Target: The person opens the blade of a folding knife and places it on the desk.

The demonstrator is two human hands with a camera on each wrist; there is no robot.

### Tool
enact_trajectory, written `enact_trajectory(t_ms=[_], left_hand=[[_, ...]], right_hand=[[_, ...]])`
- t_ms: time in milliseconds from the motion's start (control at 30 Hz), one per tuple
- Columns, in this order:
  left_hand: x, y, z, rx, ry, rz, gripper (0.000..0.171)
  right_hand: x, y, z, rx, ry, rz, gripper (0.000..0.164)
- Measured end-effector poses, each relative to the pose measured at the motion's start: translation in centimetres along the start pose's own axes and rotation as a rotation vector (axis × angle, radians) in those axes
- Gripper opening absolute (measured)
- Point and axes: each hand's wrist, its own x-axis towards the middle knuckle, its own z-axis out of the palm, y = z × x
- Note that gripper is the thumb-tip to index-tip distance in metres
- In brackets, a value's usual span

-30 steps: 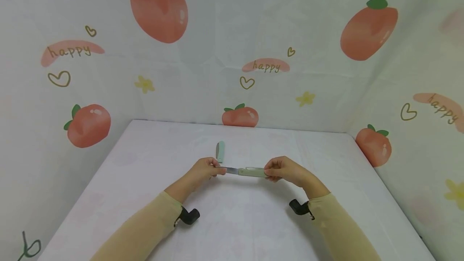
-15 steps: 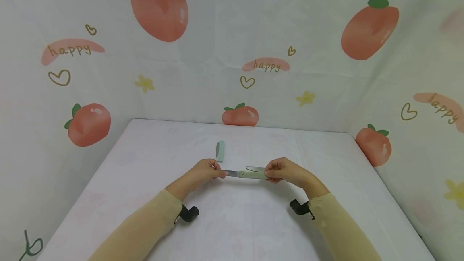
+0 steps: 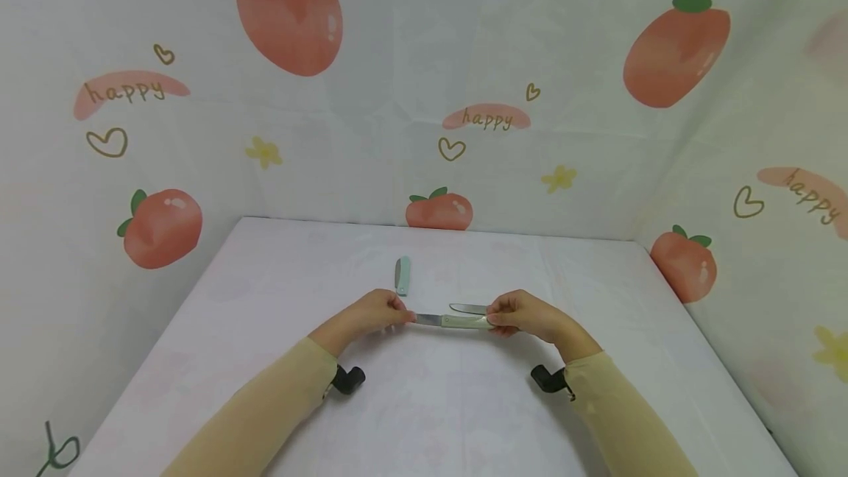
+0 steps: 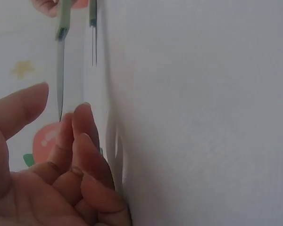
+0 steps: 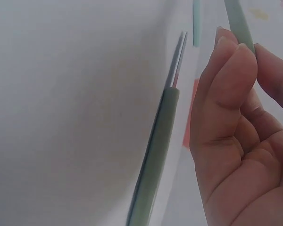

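Note:
My right hand pinches the pale green handle of an unfolded folding knife between thumb and fingers. The knife's blade points left, held above the table. My left hand is around the blade tip; in the left wrist view its thumb stands apart from the blade and the fingertips are right at the tip. Behind the held knife lies a second unfolded knife, its blade showing in the head view and its handle hidden by my right hand. A folded mint-green knife lies beyond my left hand.
A white cloth covers the table. A pale curtain printed with red fruit stands behind and at both sides. Black wrist mounts hang beneath both sleeves.
The held knife has come slightly right and nearer the body, so more of the lying knife's blade shows behind it. The left hand has shifted slightly right. The folded knife stays put.

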Motion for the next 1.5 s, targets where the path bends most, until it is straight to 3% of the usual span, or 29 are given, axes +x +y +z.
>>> enact_trajectory(t_ms=[200, 467, 667, 967, 1200, 1500], left_hand=[[0.9, 0.1, -0.7, -0.002, 0.076, -0.013, 0.025], [2.2, 0.6, -1.3, -0.017, 0.243, -0.013, 0.022], [2.8, 1.0, -1.4, 0.028, 0.317, -0.034, 0.021], [4.4, 0.8, -1.5, 0.141, 0.358, -0.035, 0.021], [5.1, 0.9, -1.5, 0.150, 0.349, -0.065, 0.027], [6.8, 1.1, -1.6, 0.221, 0.338, -0.100, 0.039]], right_hand=[[0.0, 0.2, 0.0, -0.004, 0.006, 0.034, 0.021], [0.3, 0.7, 0.2, -0.009, -0.006, 0.082, 0.018], [0.4, 0.7, 0.4, -0.089, 0.028, 0.118, 0.015], [0.5, 0.4, 1.0, -0.226, 0.107, 0.174, 0.013], [0.3, -0.1, 1.0, -0.319, 0.135, 0.178, 0.014], [-0.7, -1.5, 0.2, -0.348, 0.159, 0.165, 0.017]])
